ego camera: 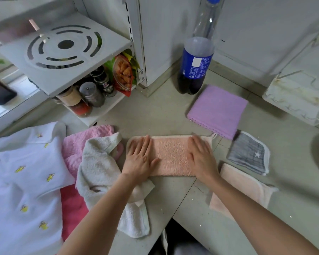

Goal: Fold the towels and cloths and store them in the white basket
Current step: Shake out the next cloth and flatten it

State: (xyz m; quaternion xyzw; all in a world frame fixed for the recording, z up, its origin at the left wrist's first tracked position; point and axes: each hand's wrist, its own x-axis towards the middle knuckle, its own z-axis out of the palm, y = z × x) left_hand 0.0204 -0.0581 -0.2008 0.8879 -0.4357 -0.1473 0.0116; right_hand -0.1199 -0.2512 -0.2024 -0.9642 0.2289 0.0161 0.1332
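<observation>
Both flat: left hand [140, 159], right hand [203, 157] press peach towel [171, 157] (folded) on grey counter [155, 115]

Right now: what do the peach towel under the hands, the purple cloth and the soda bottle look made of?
Peach towel: terry, probably cotton; looped, nubby pile. Purple cloth: likely microfibre; smooth, short nap, scalloped edge. Soda bottle: clear plastic, glossy, with a blue printed label and dark liquid. Both the left hand and right hand lie flat.

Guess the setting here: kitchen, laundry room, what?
Likely a home kitchen counter: a rack with spice jars and a snack packet, plus a cola bottle standing on the worktop.
</observation>
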